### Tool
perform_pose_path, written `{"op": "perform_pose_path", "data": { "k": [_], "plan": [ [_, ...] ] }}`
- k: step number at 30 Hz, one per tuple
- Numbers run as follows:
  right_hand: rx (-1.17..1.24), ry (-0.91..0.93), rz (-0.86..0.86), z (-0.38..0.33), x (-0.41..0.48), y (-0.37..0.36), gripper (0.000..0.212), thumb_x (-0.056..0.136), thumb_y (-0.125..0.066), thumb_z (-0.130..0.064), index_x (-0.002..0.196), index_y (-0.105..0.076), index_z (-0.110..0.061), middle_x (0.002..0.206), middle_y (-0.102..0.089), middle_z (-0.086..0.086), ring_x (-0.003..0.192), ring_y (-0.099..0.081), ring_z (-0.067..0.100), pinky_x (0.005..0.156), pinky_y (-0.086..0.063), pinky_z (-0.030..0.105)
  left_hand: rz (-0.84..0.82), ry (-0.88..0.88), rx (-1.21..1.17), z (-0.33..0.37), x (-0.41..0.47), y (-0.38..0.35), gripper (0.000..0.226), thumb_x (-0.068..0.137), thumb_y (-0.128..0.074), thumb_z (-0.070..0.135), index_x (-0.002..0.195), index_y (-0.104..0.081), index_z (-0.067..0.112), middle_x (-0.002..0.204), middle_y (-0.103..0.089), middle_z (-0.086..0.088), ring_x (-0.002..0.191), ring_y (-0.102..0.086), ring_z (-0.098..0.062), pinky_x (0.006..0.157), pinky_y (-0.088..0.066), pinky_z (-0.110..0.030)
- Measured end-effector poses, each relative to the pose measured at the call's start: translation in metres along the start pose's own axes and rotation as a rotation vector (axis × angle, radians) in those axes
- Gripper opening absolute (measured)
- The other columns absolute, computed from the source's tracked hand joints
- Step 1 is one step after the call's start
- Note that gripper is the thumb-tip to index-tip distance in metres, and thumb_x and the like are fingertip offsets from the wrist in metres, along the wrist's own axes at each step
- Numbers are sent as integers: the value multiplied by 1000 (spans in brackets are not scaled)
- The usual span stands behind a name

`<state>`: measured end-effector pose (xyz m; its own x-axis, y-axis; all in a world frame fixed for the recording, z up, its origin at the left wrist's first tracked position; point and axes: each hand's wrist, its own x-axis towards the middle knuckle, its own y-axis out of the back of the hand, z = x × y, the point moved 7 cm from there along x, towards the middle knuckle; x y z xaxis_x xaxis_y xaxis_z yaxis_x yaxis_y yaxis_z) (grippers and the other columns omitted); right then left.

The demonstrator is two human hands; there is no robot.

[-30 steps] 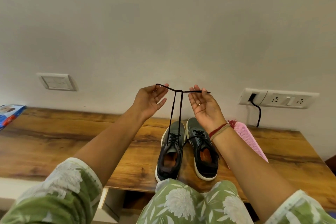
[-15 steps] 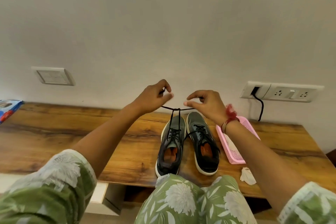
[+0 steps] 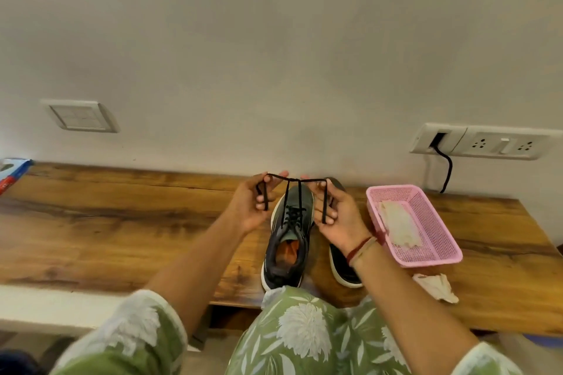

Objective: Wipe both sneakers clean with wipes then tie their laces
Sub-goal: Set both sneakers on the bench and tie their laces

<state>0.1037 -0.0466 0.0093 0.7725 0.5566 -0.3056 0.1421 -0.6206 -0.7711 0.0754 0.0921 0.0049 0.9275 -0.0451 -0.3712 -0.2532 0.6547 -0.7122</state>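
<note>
Black lace (image 3: 294, 179) is held taut between both hands, above the toe of the left sneaker (image 3: 289, 234) on the wooden desk (image 3: 122, 222). Each end is gripped in curled fingers: left hand (image 3: 251, 210), right hand (image 3: 339, 219). Palms are now turned up, where knuckles were seen half a second ago. Right sneaker (image 3: 342, 268) is partly hidden behind the right wrist, beside the pink basket (image 3: 438, 256).

A plain off-white wall (image 3: 274, 39) backs a long wooden tabletop (image 3: 122, 222), bearing a white switch plate (image 3: 80, 116) at left and a socket panel (image 3: 487, 141) with a black cable (image 3: 447, 170) plugged in at right.
</note>
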Motion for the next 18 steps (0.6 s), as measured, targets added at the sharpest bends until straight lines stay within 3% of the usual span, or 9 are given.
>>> {"op": "perform_pose_path", "data": {
  "k": [1, 2, 5, 8, 13, 18],
  "plan": [
    [127, -5, -19, 7, 4, 0, 26, 93, -43, -25, 76, -57, -12, 75, -66, 5, 26, -26, 4, 26, -22, 16, -26, -2, -146, -9, 4, -4, 29, 96, -42, 23, 69, -51, 16, 99, -72, -7, 33, -29, -3, 30, -19, -12],
    [189, 2, -12, 13, 9, 3, 30, 93, -42, -26, 74, -60, -11, 66, -64, 4, 25, -25, 5, 25, -23, 17, -30, 0, -242, -17, 9, -6, 31, 96, -40, 22, 67, -51, 16, 94, -72, -5, 31, -28, -3, 29, -18, -12],
    [251, 25, 100, 15, 16, 24, 40, 99, -35, -29, 69, -54, -12, 39, -37, -4, 25, -23, 7, 28, -23, 19, 45, -24, -359, -21, 23, 7, 27, 88, -41, 17, 63, -48, 18, 63, -62, 4, 27, -26, -4, 26, -17, -15],
    [366, 104, 300, 1, 13, 59, 34, 101, -30, -25, 70, -40, -17, 44, -40, -5, 28, -25, 7, 32, -23, 17, 179, -64, -290, -11, 28, 42, 28, 94, -34, 18, 68, -40, 21, 53, -51, 7, 29, -25, -5, 29, -16, -16],
    [426, 224, 463, -9, 3, 84, 33, 102, -31, -18, 70, -41, -16, 48, -41, -3, 32, -30, 7, 33, -27, 16, 322, -41, -101, -8, 24, 88, 30, 96, -33, 19, 68, -40, 21, 55, -51, 8, 31, -23, -6, 33, -15, -17],
    [206, 332, 598, -22, -4, 103, 26, 101, -34, -15, 76, -41, -16, 53, -41, -3, 35, -32, 7, 36, -27, 16, 469, -78, 62, -3, 19, 121, 32, 98, -32, 18, 67, -39, 21, 52, -52, 9, 29, -22, -6, 31, -14, -15]
  ]
}}
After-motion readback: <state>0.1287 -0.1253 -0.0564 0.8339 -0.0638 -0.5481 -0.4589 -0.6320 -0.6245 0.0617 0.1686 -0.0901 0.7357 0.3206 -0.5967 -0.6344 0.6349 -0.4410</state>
